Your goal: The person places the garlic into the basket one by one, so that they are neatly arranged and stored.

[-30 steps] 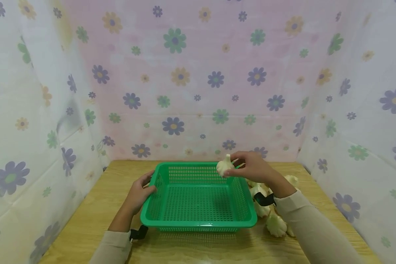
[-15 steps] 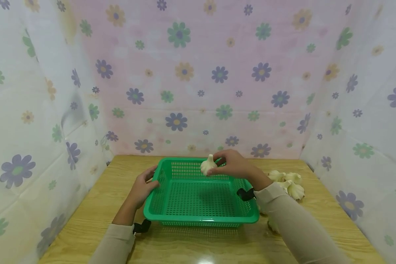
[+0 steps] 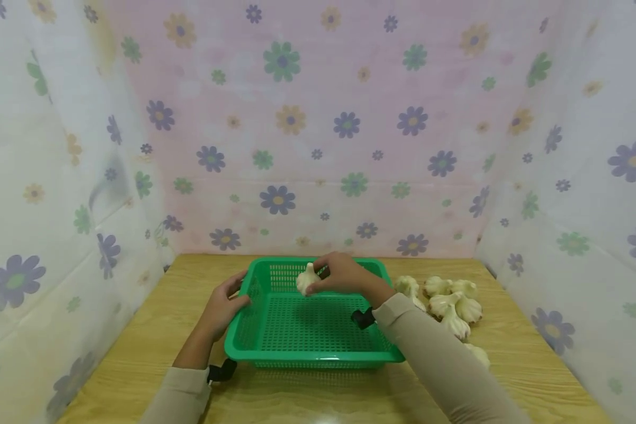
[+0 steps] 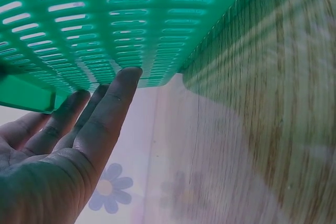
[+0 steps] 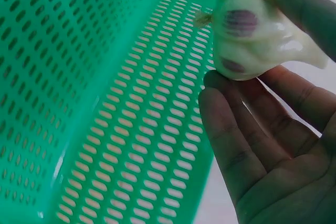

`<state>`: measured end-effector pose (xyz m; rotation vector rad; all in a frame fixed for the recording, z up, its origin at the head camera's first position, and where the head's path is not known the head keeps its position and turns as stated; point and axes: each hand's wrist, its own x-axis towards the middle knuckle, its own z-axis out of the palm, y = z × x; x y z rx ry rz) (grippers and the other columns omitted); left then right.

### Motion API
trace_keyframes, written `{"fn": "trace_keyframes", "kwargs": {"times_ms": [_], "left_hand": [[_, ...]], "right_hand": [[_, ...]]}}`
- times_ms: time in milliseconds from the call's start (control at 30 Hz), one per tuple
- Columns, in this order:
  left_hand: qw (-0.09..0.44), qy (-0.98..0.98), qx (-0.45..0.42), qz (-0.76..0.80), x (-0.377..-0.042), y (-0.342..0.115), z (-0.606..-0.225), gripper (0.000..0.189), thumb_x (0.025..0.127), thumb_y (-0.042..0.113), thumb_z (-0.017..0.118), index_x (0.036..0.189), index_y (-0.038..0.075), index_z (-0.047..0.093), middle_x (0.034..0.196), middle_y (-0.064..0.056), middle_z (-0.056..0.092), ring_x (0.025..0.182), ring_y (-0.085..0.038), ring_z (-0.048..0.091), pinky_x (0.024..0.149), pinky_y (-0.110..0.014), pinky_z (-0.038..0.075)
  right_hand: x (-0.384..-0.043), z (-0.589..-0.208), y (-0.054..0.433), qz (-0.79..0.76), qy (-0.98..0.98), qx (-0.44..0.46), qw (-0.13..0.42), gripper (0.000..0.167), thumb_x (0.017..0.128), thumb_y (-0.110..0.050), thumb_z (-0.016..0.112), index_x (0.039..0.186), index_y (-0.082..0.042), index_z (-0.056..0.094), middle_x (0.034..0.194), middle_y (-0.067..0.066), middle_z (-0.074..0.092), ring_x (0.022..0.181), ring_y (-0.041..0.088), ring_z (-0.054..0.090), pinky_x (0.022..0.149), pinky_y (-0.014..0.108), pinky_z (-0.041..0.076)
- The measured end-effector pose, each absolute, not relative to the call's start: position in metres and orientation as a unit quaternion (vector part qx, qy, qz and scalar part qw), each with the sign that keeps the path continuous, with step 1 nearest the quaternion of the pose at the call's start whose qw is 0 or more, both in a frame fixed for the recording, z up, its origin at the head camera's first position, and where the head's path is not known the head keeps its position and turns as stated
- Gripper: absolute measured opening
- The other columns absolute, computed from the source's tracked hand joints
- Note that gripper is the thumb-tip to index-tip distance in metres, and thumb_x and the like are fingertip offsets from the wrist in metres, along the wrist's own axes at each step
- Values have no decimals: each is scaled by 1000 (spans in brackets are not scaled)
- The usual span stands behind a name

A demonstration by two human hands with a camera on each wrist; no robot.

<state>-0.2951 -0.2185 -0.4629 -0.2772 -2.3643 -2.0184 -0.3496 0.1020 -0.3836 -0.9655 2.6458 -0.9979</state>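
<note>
My right hand (image 3: 341,274) pinches a white garlic bulb (image 3: 306,280) between thumb and fingers, above the inside of a green plastic basket (image 3: 318,357). In the right wrist view, purple patches and a root tuft show on the garlic bulb (image 5: 244,24), and the thumb lies on top with fingertips beneath. At the basket's left side, my left hand (image 3: 224,309) grips the rim, thumb over it. In the left wrist view, the fingers (image 4: 107,114) of that hand touch the slotted outer wall (image 4: 131,30) from outside.
Several garlic bulbs (image 3: 454,321) lie on the wooden table (image 3: 514,365) right of the basket, partly behind the right sleeve (image 3: 440,353). A floral cloth (image 3: 318,135) stands around the back and sides. Black wrist cameras (image 3: 363,318) sit on both wrists.
My right hand has carried the garlic bulb leftward from the basket's right rim to over its middle, and slightly lower. The left hand has stayed at the basket's left rim.
</note>
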Motion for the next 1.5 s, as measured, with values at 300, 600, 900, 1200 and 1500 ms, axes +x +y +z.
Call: {"fn": "trace_keyframes", "kwargs": {"times_ms": [300, 600, 900, 1200, 1500], "left_hand": [[9, -758, -91, -646, -291, -218, -460, 73, 96, -1, 56, 164, 8, 29, 155, -26, 45, 128, -46, 59, 81, -39, 60], [8, -758, -85, -647, -290, -217, -460, 75, 95, -1, 57, 164, 7, 29, 155, -27, 46, 128, -45, 59, 82, -38, 60], [12, -760, -75, -645, -290, -215, -463, 74, 95, 0, 58, 163, 10, 33, 155, -24, 48, 126, -42, 62, 80, -38, 60], [18, -765, -72, -640, -293, -217, -462, 74, 94, 0, 58, 163, 10, 34, 155, -25, 48, 127, -43, 61, 81, -37, 61], [14, -768, -78, -636, -291, -216, -461, 73, 95, 1, 57, 163, 10, 32, 155, -25, 48, 127, -43, 60, 81, -38, 60]], "right_hand": [[-359, -397, 77, -317, 883, -332, 98, 42, 85, -32, 86, 121, -13, 77, 132, 7, 71, 106, 22, 74, 79, 29, 60], [-366, -412, 54, -303, 889, -321, 117, 43, 84, -30, 87, 122, -12, 77, 129, 5, 73, 114, 22, 69, 88, 34, 59], [-376, -430, 44, -278, 905, -303, 112, 42, 84, -35, 87, 120, -16, 79, 125, -1, 75, 120, 20, 67, 97, 40, 56], [-378, -434, 32, -290, 905, -285, 120, 55, 83, -36, 87, 130, -12, 74, 129, 3, 74, 122, 22, 67, 99, 40, 56], [-378, -439, 29, -310, 907, -261, 113, 44, 80, -37, 90, 116, -16, 80, 114, -3, 77, 105, 14, 71, 90, 36, 58]]}}
